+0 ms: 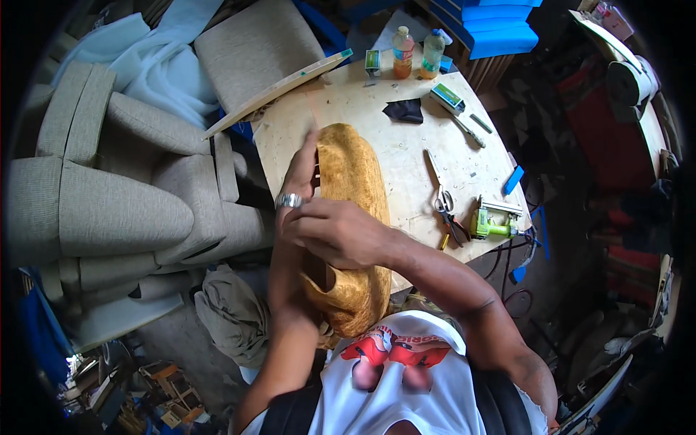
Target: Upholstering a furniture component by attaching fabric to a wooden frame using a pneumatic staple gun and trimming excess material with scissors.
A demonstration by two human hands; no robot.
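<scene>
A long piece covered in golden-brown plush fabric, like an upholstered pad [351, 163], stands over the near left part of the table and reaches back toward my shirt. My left hand [301, 172], with a metal watch on its wrist, grips its left side; the fingers are partly hidden behind it and the tip is blurred. Across the pad, my right hand [333, 232] is closed in a pinch by its left edge, just past the watch. Whatever lies between those fingertips is hidden. Below the right hand, the fabric edge gapes in a fold.
On the wooden table [413, 163] lie scissors [441, 192], dark-handled pliers [455, 226], a green staple gun [493, 221], a black scrap [404, 111] and small boxes [447, 98]. Two bottles [403, 54] stand at the back. Grey sofa parts [123, 199] crowd the left.
</scene>
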